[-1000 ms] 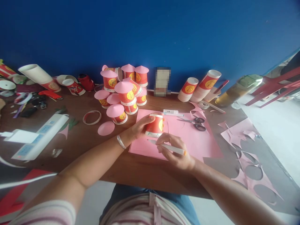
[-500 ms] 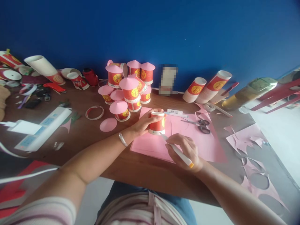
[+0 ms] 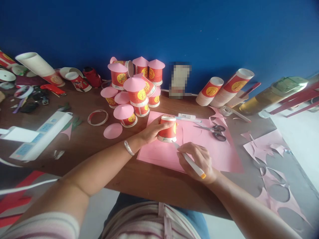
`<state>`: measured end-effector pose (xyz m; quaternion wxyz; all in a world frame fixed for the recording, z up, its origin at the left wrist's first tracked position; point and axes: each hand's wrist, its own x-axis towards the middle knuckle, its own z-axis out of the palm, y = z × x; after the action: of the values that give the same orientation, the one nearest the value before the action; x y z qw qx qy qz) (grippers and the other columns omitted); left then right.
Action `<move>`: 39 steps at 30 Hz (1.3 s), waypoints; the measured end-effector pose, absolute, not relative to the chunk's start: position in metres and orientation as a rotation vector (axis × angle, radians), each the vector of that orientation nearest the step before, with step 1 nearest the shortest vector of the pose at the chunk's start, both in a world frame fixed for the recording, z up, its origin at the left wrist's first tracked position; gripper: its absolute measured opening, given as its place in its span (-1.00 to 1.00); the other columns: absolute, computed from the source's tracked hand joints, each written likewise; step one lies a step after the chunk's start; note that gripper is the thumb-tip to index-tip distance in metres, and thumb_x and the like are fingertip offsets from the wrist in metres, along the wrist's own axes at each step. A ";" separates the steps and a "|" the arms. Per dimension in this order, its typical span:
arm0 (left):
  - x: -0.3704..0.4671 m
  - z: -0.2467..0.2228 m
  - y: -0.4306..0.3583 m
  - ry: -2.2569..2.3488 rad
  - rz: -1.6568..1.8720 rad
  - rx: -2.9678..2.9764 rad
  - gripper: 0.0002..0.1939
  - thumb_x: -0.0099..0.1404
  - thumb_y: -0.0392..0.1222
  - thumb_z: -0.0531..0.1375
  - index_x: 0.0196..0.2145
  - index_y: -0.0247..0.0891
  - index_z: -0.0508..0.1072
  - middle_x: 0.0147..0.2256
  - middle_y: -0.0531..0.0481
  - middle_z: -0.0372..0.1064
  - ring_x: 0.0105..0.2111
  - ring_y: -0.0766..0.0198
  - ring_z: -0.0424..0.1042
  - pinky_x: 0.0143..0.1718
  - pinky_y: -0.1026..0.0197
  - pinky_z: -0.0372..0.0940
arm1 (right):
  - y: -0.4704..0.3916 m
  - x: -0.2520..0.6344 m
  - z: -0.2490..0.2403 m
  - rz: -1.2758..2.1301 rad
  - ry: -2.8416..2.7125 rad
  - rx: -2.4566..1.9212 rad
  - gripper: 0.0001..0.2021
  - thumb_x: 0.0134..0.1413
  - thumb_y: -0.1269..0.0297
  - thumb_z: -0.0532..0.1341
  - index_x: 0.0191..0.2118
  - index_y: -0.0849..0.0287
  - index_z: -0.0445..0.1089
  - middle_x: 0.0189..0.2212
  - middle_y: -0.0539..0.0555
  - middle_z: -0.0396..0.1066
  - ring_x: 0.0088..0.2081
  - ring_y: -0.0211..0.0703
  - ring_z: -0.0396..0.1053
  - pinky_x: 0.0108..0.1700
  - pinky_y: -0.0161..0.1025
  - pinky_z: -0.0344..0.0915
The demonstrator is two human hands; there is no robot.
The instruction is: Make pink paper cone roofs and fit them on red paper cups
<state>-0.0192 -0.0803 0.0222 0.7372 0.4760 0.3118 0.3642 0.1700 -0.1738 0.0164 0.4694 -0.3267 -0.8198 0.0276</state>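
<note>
My left hand (image 3: 152, 130) is wrapped round a red paper cup (image 3: 167, 130) with a white rim and base, upright over pink paper (image 3: 159, 153). In my right hand (image 3: 198, 159) is a white utility knife (image 3: 191, 164) with an orange end. Its tip meets the cup's white lower band. Scissors (image 3: 218, 132) with dark handles, a pen (image 3: 188, 119) and a small white tube (image 3: 186, 116) lie on the paper behind the cup.
Several red cups with pink cone tops (image 3: 134, 89) stand at back left, near a pink disc (image 3: 113, 131) and a ring (image 3: 97, 118). A power strip (image 3: 41, 136) lies left. Stacked cups (image 3: 230, 89), a bottle (image 3: 271, 96) and paper scraps (image 3: 274, 196) are at right.
The view has shifted slightly. The cup has turned a little in my left hand, showing a different part of its lower band. The knife tip remains at that band.
</note>
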 end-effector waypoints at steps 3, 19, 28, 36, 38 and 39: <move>-0.020 0.021 -0.080 0.667 0.811 1.029 -0.63 0.25 0.01 0.35 -0.10 -0.28 0.50 -0.18 -0.12 0.51 -0.20 0.13 0.47 -0.26 0.19 0.34 | -0.173 0.170 0.015 0.065 -2.021 -0.796 -0.75 0.19 0.56 0.22 -0.08 0.12 0.33 -0.45 0.02 0.46 -0.49 -0.21 0.44 -0.45 -0.29 0.39; -0.019 0.015 -0.075 0.683 0.927 1.076 -0.65 0.26 0.06 0.33 -0.21 -0.30 0.49 -0.24 -0.10 0.46 -0.21 0.15 0.45 -0.23 0.17 0.32 | -0.151 0.163 0.023 -0.079 -2.046 -0.760 -0.77 0.20 0.54 0.21 -0.10 0.09 0.33 -0.46 0.00 0.45 -0.49 -0.22 0.45 -0.47 -0.29 0.40; -0.018 0.017 -0.074 0.718 0.908 1.142 -0.64 0.28 0.07 0.32 -0.20 -0.32 0.52 -0.26 -0.11 0.45 -0.25 0.19 0.42 -0.25 0.21 0.32 | -0.153 0.168 0.017 -0.050 -2.056 -0.777 -0.73 0.18 0.55 0.22 -0.05 0.10 0.33 -0.45 0.01 0.47 -0.49 -0.20 0.47 -0.45 -0.28 0.41; -0.017 0.012 -0.073 0.701 0.880 1.136 -0.60 0.27 0.06 0.33 -0.13 -0.33 0.51 -0.22 -0.14 0.46 -0.23 0.18 0.44 -0.22 0.20 0.35 | -0.148 0.167 0.019 -0.086 -2.049 -0.783 -0.71 0.17 0.55 0.21 -0.05 0.09 0.32 -0.45 0.00 0.48 -0.48 -0.19 0.48 -0.44 -0.28 0.41; -0.017 0.014 -0.074 0.689 0.875 1.142 -0.60 0.26 0.08 0.33 -0.16 -0.33 0.51 -0.24 -0.13 0.46 -0.27 0.19 0.43 -0.24 0.20 0.35 | -0.149 0.167 0.020 -0.077 -2.055 -0.779 -0.72 0.17 0.57 0.21 -0.06 0.10 0.32 -0.45 0.01 0.47 -0.49 -0.20 0.47 -0.45 -0.28 0.40; -0.018 0.016 -0.074 0.685 0.876 1.150 -0.60 0.26 0.09 0.33 -0.17 -0.34 0.51 -0.24 -0.13 0.46 -0.27 0.19 0.43 -0.24 0.19 0.34 | -0.149 0.166 0.020 -0.068 -2.059 -0.776 -0.72 0.17 0.57 0.21 -0.06 0.11 0.32 -0.46 0.01 0.46 -0.49 -0.20 0.46 -0.45 -0.28 0.39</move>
<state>-0.0176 -0.0744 0.0157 0.6969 0.5155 0.3071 0.3929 0.1663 -0.1492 0.0198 0.4529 -0.3143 -0.8339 -0.0275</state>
